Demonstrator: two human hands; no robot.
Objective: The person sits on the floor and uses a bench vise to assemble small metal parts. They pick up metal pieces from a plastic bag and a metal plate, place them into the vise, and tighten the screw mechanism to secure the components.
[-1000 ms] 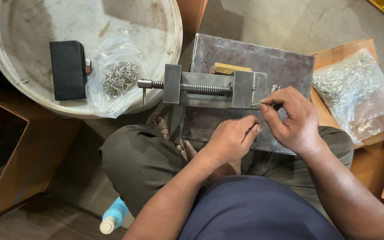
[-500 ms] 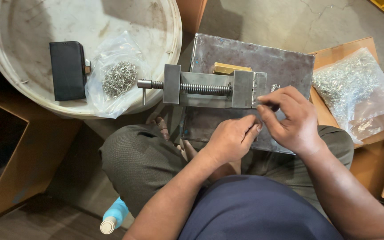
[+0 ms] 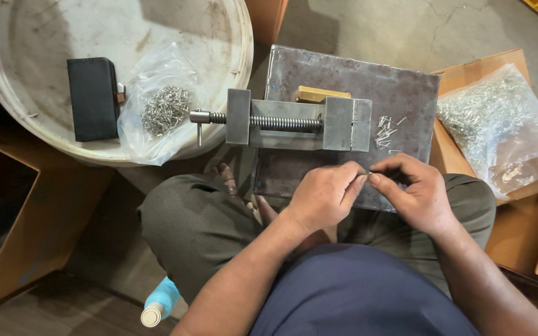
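My left hand point(image 3: 324, 193) and my right hand point(image 3: 413, 194) meet fingertip to fingertip over the near edge of a dark metal plate point(image 3: 319, 81). Both pinch a small thin metal pin point(image 3: 368, 175) between them. A steel bench vise point(image 3: 294, 120) lies across the plate just beyond my hands, its screw handle pointing left. A few loose pins point(image 3: 384, 130) lie on the plate beside the vise jaw. A small brass block point(image 3: 319, 94) sits behind the vise.
A round white tub lid point(image 3: 45, 31) at the left holds a black box point(image 3: 93, 98) and a clear bag of pins point(image 3: 164, 111). A larger bag of pins point(image 3: 493, 124) lies on cardboard at the right. A blue bottle point(image 3: 159, 301) stands by my knee.
My right hand has drawn back from beside the vise jaw toward me. Both hands now meet lower, at the plate's near edge, pinching a pin.
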